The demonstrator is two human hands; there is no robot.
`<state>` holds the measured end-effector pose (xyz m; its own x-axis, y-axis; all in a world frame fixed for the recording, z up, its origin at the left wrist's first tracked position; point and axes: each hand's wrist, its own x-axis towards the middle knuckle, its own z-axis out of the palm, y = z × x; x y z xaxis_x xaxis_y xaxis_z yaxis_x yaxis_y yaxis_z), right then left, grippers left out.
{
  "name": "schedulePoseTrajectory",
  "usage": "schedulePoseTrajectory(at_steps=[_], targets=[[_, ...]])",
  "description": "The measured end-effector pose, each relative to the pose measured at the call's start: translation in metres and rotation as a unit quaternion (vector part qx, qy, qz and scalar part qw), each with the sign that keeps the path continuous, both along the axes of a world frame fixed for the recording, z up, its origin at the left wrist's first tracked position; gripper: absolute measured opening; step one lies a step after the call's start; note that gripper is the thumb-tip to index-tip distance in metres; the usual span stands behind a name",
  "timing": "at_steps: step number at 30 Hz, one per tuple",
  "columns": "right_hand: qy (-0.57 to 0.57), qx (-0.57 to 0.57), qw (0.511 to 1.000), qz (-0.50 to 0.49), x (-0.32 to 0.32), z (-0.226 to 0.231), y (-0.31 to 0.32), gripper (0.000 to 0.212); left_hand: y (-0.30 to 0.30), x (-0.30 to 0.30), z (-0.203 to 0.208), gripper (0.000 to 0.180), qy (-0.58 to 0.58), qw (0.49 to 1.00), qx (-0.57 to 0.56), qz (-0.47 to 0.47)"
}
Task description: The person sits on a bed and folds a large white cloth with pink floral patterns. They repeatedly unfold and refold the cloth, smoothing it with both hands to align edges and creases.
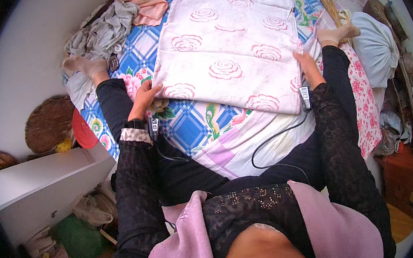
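Observation:
A long white cloth with pink rose outlines (224, 53) lies spread between my outstretched legs, with a fold line running across it. My left hand (145, 97) is at its near left corner, thumb on top and the other fingers closed at the edge. At the right edge my right hand (310, 69) pinches the cloth, and its fingertips are partly hidden. The near edge of the cloth slants down to the right. Beneath it is a blue checked bedcover with flowers (179, 131).
Grey crumpled clothes (104, 32) and a peach cloth (145, 5) lie at the far left. At the far right are a straw whisk broom (327, 1) and a pale blue stuffed bundle (370, 48). A black cable (266, 143) runs from a device at my right wrist.

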<state>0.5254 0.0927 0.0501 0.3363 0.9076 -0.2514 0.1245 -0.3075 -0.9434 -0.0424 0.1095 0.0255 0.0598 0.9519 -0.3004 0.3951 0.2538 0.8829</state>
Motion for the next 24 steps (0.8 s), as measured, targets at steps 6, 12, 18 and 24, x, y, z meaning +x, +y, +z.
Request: schedulePoseTrajectory(at_steps=[6,12,18,24], targets=[[-0.001,-0.019,1.0,0.004,0.012,-0.023,-0.008,0.03,0.005,-0.004,-0.009,0.035,-0.033,0.997,-0.064,-0.017],[0.061,-0.03,0.998,-0.018,0.003,-0.042,-0.055,0.04,-0.003,0.004,-0.015,0.027,-0.124,0.986,-0.105,0.027],[0.015,-0.066,0.99,-0.123,-0.034,-0.066,-0.111,0.046,-0.004,-0.002,-0.026,0.023,-0.03,0.999,-0.02,0.025],[-0.046,-0.085,0.993,-0.066,-0.036,-0.022,-0.125,0.039,0.012,-0.009,0.001,0.02,0.151,0.984,0.091,0.003]])
